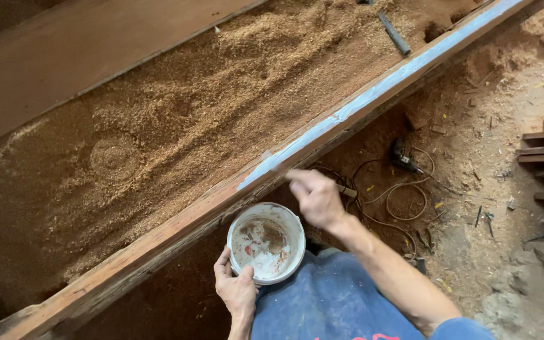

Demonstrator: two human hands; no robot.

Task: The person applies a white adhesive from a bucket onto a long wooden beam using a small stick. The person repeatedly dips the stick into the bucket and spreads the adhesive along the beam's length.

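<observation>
- My left hand (237, 291): fingers curl under and around the rim of a small white tub (266, 242), steadying it just below the beam so the paste inside stays within reach.
- My right hand (316, 196): fingers pinched together on a thin applicator, hardly visible, pressed to the wooden beam edge (177, 230).
- Pale blue-white coating strip (373, 94): runs along that edge.
- Sawdust-covered board (177, 126): beyond the beam.
- Power drill (403, 156): on the floor, cable coiled.
</observation>
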